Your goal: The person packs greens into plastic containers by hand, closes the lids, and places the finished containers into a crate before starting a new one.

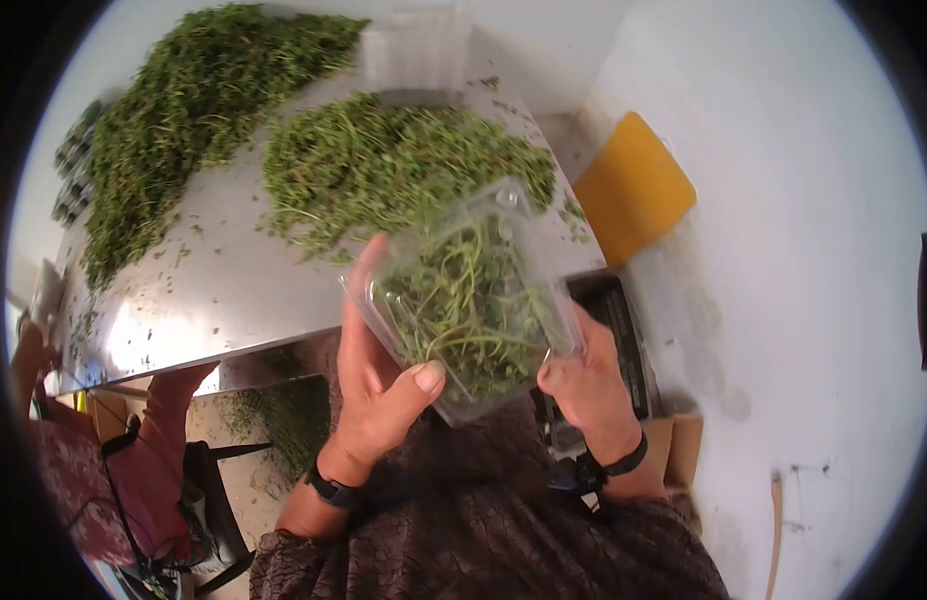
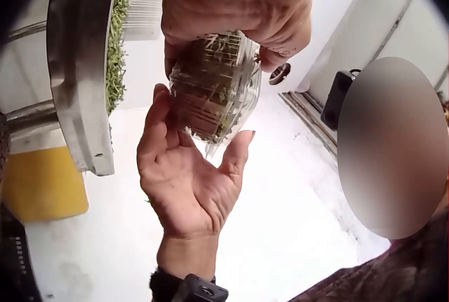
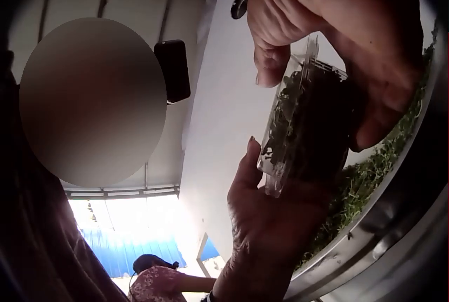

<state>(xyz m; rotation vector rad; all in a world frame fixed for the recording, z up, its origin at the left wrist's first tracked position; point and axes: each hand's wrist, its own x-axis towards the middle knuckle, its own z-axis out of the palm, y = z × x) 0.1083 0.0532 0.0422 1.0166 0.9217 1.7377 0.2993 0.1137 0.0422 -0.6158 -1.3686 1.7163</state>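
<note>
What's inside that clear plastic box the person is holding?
The clear box holds a tangle of green leafy stems. The left hand and right hand cover parts of its sides, and whatever lies deep in the tangle is hidden.

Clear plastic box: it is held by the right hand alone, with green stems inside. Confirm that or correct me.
Not by the right hand alone: the head view shows the left hand and the right hand both gripping the clear plastic box. The green stems are inside, as you say.
</note>
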